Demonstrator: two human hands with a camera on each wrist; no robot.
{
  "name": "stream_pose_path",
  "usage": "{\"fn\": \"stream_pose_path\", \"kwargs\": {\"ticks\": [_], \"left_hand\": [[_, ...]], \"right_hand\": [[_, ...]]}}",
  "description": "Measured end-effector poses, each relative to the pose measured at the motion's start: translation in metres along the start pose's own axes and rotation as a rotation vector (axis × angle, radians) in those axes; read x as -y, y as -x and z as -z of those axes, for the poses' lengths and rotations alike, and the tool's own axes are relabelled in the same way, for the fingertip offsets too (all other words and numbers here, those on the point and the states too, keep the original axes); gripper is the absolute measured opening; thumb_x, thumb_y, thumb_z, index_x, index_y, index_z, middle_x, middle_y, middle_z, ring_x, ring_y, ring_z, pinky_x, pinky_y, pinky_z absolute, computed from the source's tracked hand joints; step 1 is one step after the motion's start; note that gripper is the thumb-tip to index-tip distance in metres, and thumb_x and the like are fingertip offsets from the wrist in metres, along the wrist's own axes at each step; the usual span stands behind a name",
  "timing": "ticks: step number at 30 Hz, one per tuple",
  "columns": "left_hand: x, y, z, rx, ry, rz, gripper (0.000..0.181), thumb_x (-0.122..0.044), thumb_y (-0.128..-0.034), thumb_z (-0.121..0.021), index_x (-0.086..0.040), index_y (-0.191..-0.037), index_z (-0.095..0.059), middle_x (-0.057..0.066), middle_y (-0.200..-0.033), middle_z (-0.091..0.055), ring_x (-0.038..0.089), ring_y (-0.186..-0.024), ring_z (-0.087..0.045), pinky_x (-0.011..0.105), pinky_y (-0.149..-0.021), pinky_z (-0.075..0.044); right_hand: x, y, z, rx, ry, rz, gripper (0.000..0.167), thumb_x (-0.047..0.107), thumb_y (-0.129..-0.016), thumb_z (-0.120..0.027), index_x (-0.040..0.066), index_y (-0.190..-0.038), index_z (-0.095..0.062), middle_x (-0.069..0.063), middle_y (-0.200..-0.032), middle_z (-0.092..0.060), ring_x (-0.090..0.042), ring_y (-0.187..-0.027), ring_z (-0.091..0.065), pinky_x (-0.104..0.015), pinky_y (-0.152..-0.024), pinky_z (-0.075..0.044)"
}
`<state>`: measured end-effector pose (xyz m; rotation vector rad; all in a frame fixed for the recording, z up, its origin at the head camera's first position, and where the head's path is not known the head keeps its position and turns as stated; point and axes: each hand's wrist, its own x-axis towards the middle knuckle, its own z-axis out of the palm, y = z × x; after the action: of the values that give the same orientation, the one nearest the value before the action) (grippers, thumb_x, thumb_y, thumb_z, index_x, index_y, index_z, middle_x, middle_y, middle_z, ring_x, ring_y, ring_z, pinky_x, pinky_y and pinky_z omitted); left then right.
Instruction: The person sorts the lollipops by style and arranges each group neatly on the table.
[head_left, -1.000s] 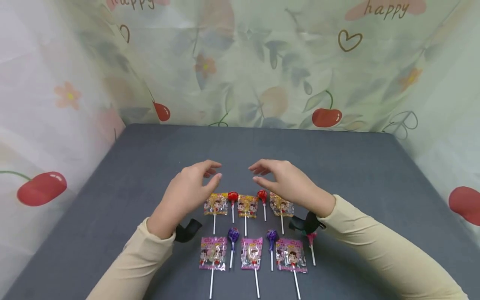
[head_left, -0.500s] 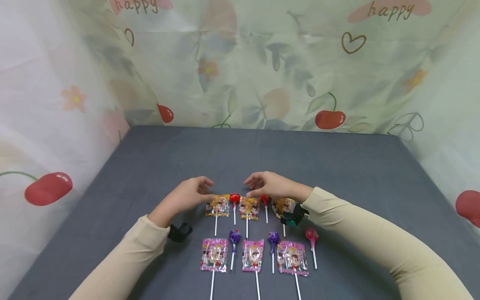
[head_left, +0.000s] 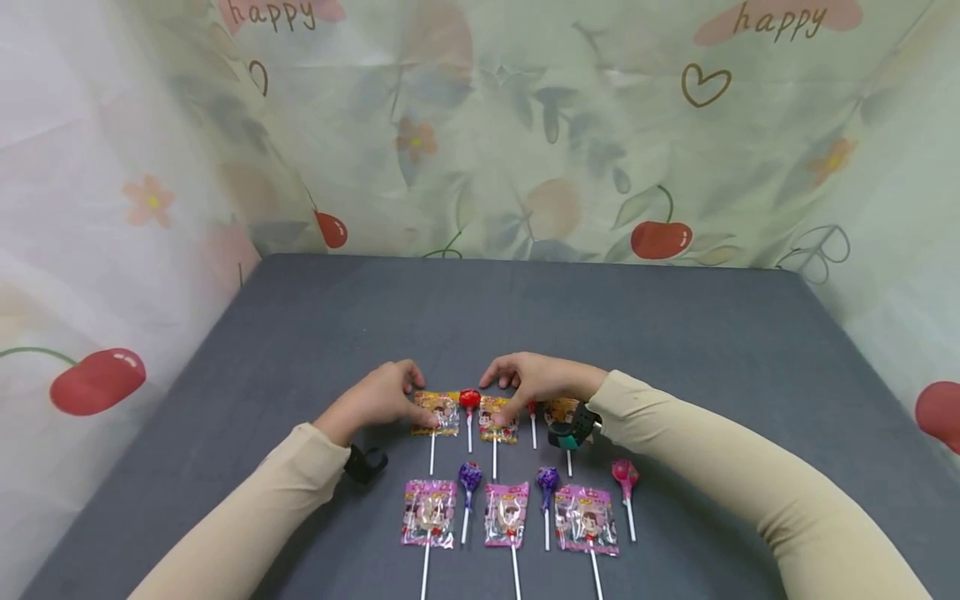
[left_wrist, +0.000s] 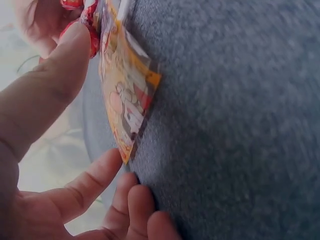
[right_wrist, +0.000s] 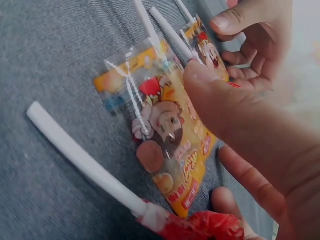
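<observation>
My left hand (head_left: pixel 378 398) reaches over the left yellow-wrapped flat lollipop (head_left: pixel 447 407); its thumb lies above the wrapper. In the left wrist view, the index fingertip touches one corner of that yellow wrapper (left_wrist: pixel 125 95). Over the middle yellow-wrapped lollipop (head_left: pixel 489 410) is my right hand (head_left: pixel 543 377), thumb across the wrapper and fingers at its far edge. The right wrist view shows this wrapper (right_wrist: pixel 165 120) tilted; whether the thumb touches it I cannot tell. Between the hands lies a round red lollipop (head_left: pixel 469 400). Another red lollipop (head_left: pixel 533 412) is partly covered by my right hand.
The right yellow-wrapped lollipop (head_left: pixel 558 410) lies partly under the right wrist's camera strap (head_left: pixel 576 427). Nearer me, a row holds three pink-wrapped lollipops (head_left: pixel 506 512), two purple ones (head_left: pixel 470 477) and a round pink one (head_left: pixel 625 472). Patterned cloth (head_left: pixel 480 150) surrounds the grey table (head_left: pixel 525 304).
Both hands have come down and nearer to the row of yellow-wrapped lollipops, thumbs now over the left and middle wrappers. The lollipops keep their layout.
</observation>
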<state>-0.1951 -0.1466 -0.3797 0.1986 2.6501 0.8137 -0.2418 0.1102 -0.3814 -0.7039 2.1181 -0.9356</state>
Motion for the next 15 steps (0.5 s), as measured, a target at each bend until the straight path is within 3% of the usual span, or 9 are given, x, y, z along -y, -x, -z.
{"fn": "stream_pose_path", "kwargs": {"ticks": [9, 15], "left_hand": [[-0.009, 0.001, -0.005, -0.021, -0.078, 0.049, 0.055, -0.033, -0.0658, -0.090, -0.012, -0.101, -0.054, 0.010, -0.099, -0.049, 0.024, -0.084, -0.047, 0.033, -0.067, -0.037], [-0.012, 0.002, -0.006, -0.013, -0.084, 0.069, 0.052, -0.034, -0.0657, -0.090, -0.014, -0.098, -0.054, 0.010, -0.101, -0.048, 0.026, -0.087, -0.046, 0.034, -0.067, -0.037]], "right_hand": [[0.000, -0.002, -0.004, -0.039, 0.094, -0.003, 0.049, 0.019, -0.074, -0.085, 0.016, -0.117, -0.063, -0.010, -0.112, -0.047, -0.022, -0.101, -0.043, -0.031, -0.078, -0.038], [0.000, -0.003, -0.007, -0.070, 0.113, -0.030, 0.048, 0.022, -0.072, -0.087, 0.022, -0.114, -0.065, -0.009, -0.112, -0.047, -0.022, -0.101, -0.043, -0.033, -0.078, -0.038]]}}
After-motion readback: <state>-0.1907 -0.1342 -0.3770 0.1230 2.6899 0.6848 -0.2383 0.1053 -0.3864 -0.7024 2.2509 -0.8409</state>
